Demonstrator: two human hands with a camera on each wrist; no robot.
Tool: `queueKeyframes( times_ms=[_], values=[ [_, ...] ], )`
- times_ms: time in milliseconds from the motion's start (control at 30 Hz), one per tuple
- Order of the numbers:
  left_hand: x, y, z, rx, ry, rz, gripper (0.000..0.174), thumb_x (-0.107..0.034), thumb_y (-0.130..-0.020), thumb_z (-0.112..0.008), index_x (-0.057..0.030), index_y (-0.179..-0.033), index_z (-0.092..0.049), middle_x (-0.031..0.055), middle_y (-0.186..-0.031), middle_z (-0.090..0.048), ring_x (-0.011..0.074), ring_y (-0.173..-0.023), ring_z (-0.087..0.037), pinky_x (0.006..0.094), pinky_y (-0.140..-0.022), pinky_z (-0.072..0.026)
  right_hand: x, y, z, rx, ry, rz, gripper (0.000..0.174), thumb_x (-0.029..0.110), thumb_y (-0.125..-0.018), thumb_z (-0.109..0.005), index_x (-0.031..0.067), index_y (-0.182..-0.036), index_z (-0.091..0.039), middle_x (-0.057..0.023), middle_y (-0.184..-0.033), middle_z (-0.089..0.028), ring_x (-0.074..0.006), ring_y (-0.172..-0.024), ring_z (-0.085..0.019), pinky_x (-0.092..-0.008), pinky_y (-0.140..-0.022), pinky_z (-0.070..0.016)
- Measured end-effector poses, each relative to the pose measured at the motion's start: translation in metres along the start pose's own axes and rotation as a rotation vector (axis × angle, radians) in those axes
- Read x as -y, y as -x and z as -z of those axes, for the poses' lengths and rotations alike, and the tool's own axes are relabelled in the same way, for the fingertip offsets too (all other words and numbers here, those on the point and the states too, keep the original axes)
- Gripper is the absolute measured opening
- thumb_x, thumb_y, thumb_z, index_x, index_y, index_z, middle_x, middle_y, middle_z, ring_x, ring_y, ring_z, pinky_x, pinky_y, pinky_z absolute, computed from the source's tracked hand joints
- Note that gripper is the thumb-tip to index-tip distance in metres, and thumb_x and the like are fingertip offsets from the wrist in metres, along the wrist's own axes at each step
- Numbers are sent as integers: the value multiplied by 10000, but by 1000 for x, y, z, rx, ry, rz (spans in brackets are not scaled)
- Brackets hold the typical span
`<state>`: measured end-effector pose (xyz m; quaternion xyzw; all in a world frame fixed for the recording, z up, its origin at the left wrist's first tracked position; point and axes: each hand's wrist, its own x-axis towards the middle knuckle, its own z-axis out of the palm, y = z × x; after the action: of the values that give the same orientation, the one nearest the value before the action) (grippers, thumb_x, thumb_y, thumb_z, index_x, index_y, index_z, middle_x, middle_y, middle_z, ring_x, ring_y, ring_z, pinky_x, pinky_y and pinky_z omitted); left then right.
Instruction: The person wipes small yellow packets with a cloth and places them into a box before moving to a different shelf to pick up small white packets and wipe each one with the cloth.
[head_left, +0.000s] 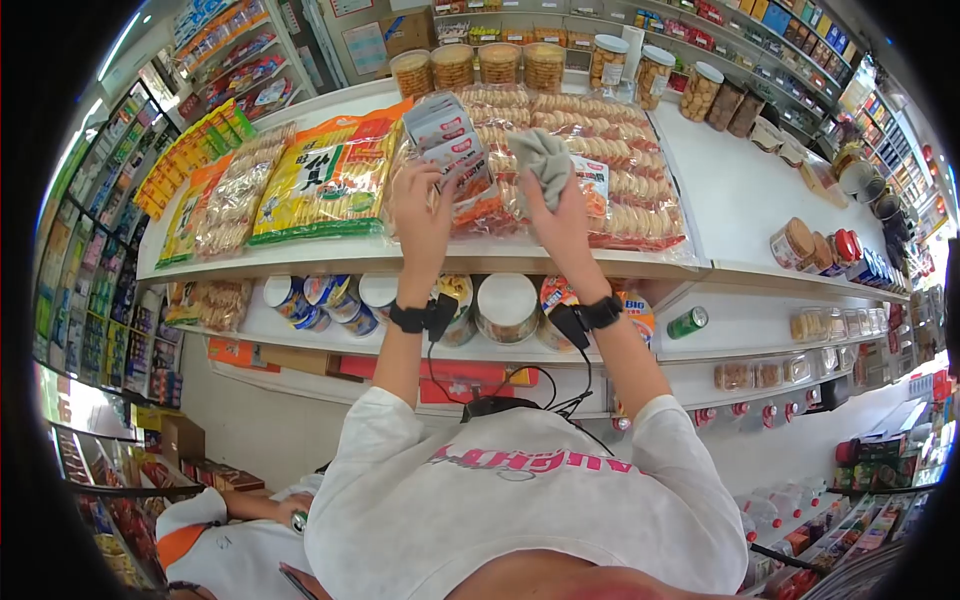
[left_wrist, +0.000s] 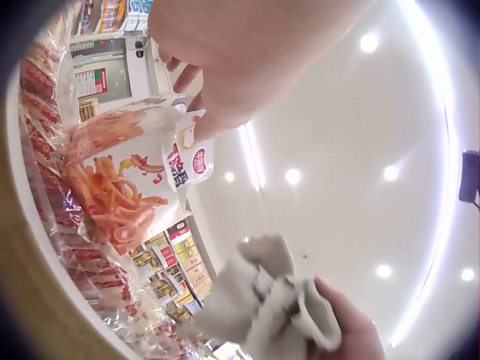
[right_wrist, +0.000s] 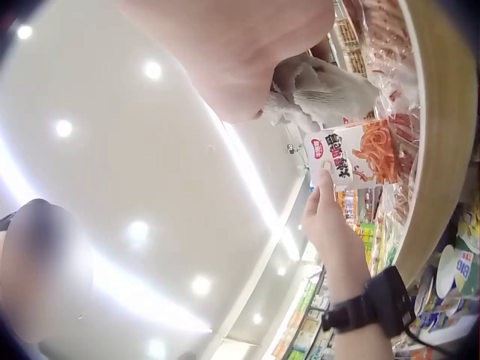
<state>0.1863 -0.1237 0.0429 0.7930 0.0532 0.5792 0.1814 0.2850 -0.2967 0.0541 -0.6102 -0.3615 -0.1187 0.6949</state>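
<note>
My left hand [head_left: 420, 205] pinches the near edge of a white snack box [head_left: 466, 185] with orange food pictures, which stands tilted over bagged biscuits. In the left wrist view the box's printed side [left_wrist: 124, 187] faces the camera, the left hand [left_wrist: 247, 56] at its upper corner. Just right of it, my right hand [head_left: 562, 225] grips a bunched grey cloth [head_left: 541, 165]. From the right wrist, the cloth [right_wrist: 326, 94] overlaps the box [right_wrist: 360, 154] in view, and the left thumb and fingers show at the box's edge. Another orange-and-white packet [head_left: 590, 185] lies behind the right hand.
Large clear bags of round biscuits [head_left: 625, 165] and a yellow snack bag [head_left: 325, 175] cover the counter [head_left: 710, 190]. Lidded jars [head_left: 655, 72] line its back. On the lower shelf are tubs [head_left: 507, 305] and a green can [head_left: 688, 322]. Another person [head_left: 240, 550] is at lower left.
</note>
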Motion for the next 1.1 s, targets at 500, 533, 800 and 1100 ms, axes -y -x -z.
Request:
queueKeyframes(
  times_ms=[500,533,800,1100],
  values=[
    [-56,31,15,-9,1238,898,298,-261,-1061,-582,-7,-1213,-615,62,-1126,-691,91,-961,-656,273,-813,-549,50,14,-19,192,53,-105,234,104,-959,-686,-9,-1156,-627,-73,-923,-685,-112,-836,-623,-281,-750,-502],
    [-56,34,14,-35,1304,947,308,-270,-1067,-568,-9,-1227,-600,73,-1144,-687,109,-974,-673,287,-815,-570,44,20,-19,144,34,-143,243,94,-961,-676,-10,-1174,-621,-92,-955,-684,-123,-859,-631,-284,-769,-503],
    [-51,113,-8,29,1607,1171,472,-385,-1118,-370,-31,-1396,-509,112,-1424,-538,185,-1276,-547,360,-1022,-479,59,34,-15,405,230,158,592,96,-916,-657,-3,-1462,-452,-227,-1513,-462,-372,-1424,-427,-477,-1184,-304],
    [-102,74,39,-220,1464,1193,546,-447,-1108,-353,-50,-1470,-453,93,-1437,-550,221,-1286,-566,380,-1119,-424,50,90,3,730,220,276,634,183,-906,-651,-8,-1473,-440,-190,-1577,-400,-382,-1491,-320,-529,-1230,-223]
  ],
)
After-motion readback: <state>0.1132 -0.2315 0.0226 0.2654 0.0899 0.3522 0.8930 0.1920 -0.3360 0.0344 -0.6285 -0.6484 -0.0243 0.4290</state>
